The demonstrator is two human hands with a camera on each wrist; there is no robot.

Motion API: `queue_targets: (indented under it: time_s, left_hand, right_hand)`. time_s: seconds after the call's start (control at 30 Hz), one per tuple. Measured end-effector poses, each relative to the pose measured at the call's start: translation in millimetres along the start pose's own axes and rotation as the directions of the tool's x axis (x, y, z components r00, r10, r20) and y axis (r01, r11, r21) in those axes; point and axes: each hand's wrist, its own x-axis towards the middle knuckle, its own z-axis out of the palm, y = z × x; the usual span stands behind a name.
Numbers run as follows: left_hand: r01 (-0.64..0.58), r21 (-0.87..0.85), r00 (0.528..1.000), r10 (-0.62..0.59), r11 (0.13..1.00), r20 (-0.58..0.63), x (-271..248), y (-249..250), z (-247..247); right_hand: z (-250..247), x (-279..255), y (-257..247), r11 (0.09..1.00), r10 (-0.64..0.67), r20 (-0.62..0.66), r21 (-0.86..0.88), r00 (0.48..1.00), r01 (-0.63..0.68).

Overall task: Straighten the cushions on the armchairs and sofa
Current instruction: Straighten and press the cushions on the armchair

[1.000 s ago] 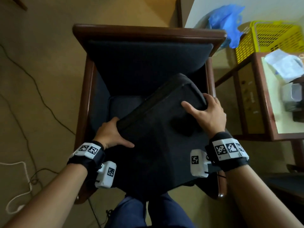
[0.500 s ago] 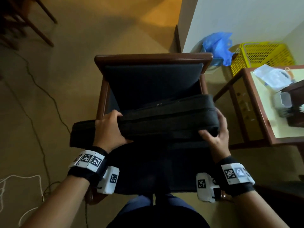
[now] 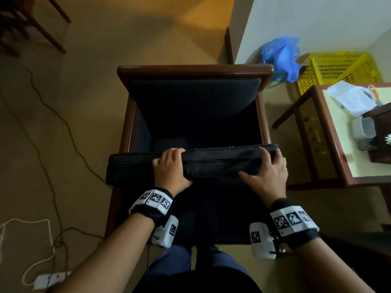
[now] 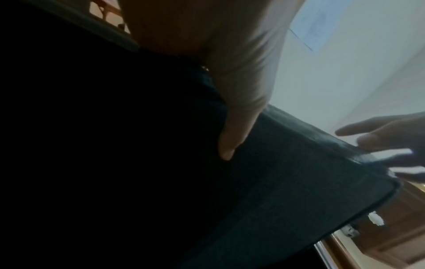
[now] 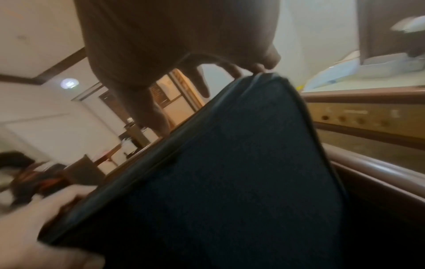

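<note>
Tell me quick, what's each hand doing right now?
Left hand: grips the upper edge of the seat cushion, fingers curled over it.
Right hand: holds the same cushion near its right end, fingers over the edge, thumb on the front face.

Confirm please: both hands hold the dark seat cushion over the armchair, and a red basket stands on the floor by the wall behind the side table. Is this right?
One detail is wrong: the basket is yellow, not red, as the head view shows. The rest stands: left hand and right hand hold the dark seat cushion over the armchair, beside the side table.
</note>
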Motion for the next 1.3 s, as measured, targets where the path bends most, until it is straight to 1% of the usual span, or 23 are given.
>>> queue_targets:
  time_s: [0.03,0.07,0.13,0.17,0.2,0.27,0.37,0.4,0.43,0.47,0.5,0.57,0.63,0.7,0.77,0.83,0.93,0.97,1.03,1.13,1.23,1.3]
  left_hand:
    - [-0.003,-0.005,1.0,0.004,1.0,0.023,-1,-5,-3]
    - [-0.032,0.004,0.998,0.032,0.999,0.051,-3,-12,-7]
    - [-0.113,0.055,0.988,0.106,0.992,0.115,-7,-29,-19]
    - [-0.132,0.084,0.983,0.119,0.988,0.14,-9,-40,-25]
    - [-0.125,0.109,0.982,0.107,0.986,0.158,-10,-54,-31]
    - [-0.065,0.154,0.984,0.038,0.986,0.173,-13,-87,-40]
    - [0.024,0.19,0.984,-0.057,0.981,0.169,-19,-140,-55]
    - [0.053,0.172,0.984,-0.081,0.984,0.161,-21,-156,-58]
    - [0.081,0.119,0.983,-0.099,0.99,0.155,-24,-169,-61]
    - [0.097,0.03,0.983,-0.1,0.995,0.152,-27,-181,-61]
    - [0.094,-0.075,0.985,-0.082,0.993,0.149,-30,-191,-59]
    - [0.077,-0.241,0.987,-0.04,0.968,0.153,-35,-201,-52]
    - [0.084,-0.309,0.987,-0.037,0.947,0.156,-36,-201,-47]
    - [0.116,-0.304,0.985,-0.07,0.946,0.158,-35,-198,-47]
    - [0.102,-0.252,0.985,-0.061,0.962,0.164,-34,-193,-54]
    - [0.04,-0.207,0.989,-0.01,0.978,0.147,-34,-186,-64]
    - [-0.045,-0.199,0.991,0.069,0.979,0.112,-37,-161,-87]
    - [-0.094,-0.201,0.99,0.112,0.975,0.08,-38,-149,-99]
    - [-0.202,-0.204,0.979,0.201,0.958,-0.022,-38,-125,-127]
    - [-0.365,-0.206,0.928,0.335,0.908,-0.165,-35,-87,-168]
    - [-0.521,-0.239,0.844,0.453,0.82,-0.287,-31,-49,-199]
    - [-0.583,-0.224,0.797,0.497,0.781,-0.343,-27,-26,-212]
  right_hand:
    - [5,-2,-11,0.997,-0.03,0.014,-0.076,0.999,0.031]
    - [12,-4,-23,0.987,-0.09,0.021,-0.128,0.996,0.092]
    - [30,-8,-47,0.955,-0.245,0.046,-0.16,0.968,0.249]
    - [40,-9,-59,0.933,-0.308,0.082,-0.167,0.948,0.318]
    - [49,-10,-71,0.91,-0.354,0.135,-0.178,0.925,0.374]
    - [66,-9,-94,0.873,-0.404,0.249,-0.185,0.88,0.452]
    - [87,-9,-122,0.792,-0.481,0.366,-0.207,0.796,0.574]
    - [95,-10,-128,0.754,-0.5,0.391,-0.243,0.773,0.61]
    - [102,-12,-133,0.717,-0.508,0.411,-0.284,0.757,0.636]
    - [108,-15,-136,0.687,-0.507,0.423,-0.327,0.751,0.649]
    - [115,-17,-137,0.666,-0.501,0.421,-0.371,0.756,0.647]
    - [126,-22,-136,0.644,-0.5,0.371,-0.445,0.782,0.623]
    - [135,-26,-132,0.644,-0.522,0.289,-0.483,0.803,0.593]
    - [139,-27,-130,0.665,-0.55,0.198,-0.484,0.811,0.569]
    - [137,-27,-131,0.695,-0.563,0.136,-0.457,0.815,0.555]
    - [130,-27,-128,0.729,-0.557,0.093,-0.422,0.825,0.539]
    - [107,-26,-117,0.767,-0.555,0.028,-0.371,0.832,0.524]
    - [95,-25,-113,0.778,-0.558,0.006,-0.346,0.83,0.525]
    - [67,-22,-107,0.799,-0.564,-0.04,-0.277,0.825,0.533]
    - [24,-19,-99,0.822,-0.57,-0.156,-0.108,0.807,0.56]
    - [-8,-18,-87,0.817,-0.546,-0.284,0.025,0.788,0.576]
    - [-14,-17,-79,0.819,-0.504,-0.331,0.11,0.798,0.563]
